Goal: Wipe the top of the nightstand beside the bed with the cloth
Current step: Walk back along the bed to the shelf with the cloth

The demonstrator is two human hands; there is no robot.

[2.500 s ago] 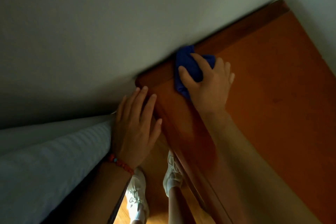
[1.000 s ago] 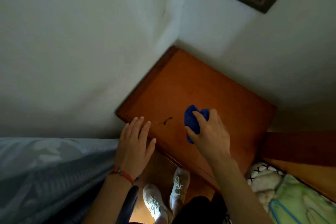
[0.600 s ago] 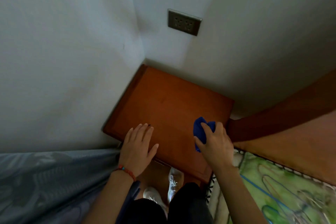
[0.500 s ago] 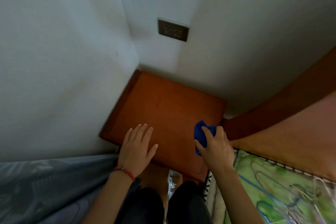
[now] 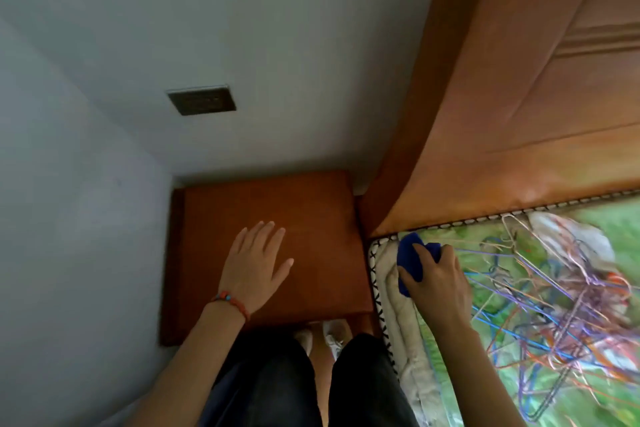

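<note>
The brown wooden nightstand (image 5: 311, 204) stands in the wall corner, its top bare. My left hand (image 5: 254, 265) lies flat on that top near the front edge, fingers spread, a red bead bracelet on the wrist. My right hand (image 5: 438, 279) is off the nightstand to the right, over the corner of the bed, and is shut on a bunched blue cloth (image 5: 410, 258). The cloth sits just past the nightstand's right edge, above the mattress edge.
A wooden headboard (image 5: 519, 87) rises at the right. The bed (image 5: 394, 291) has a green patterned cover with a heap of several wire hangers (image 5: 561, 291). A dark wall socket (image 5: 202, 101) is above the nightstand. My legs and white shoes are below the front edge.
My right hand has carried the cloth rightwards off the nightstand top onto the bed corner. My left hand has slid further onto the top. The view has swung right.
</note>
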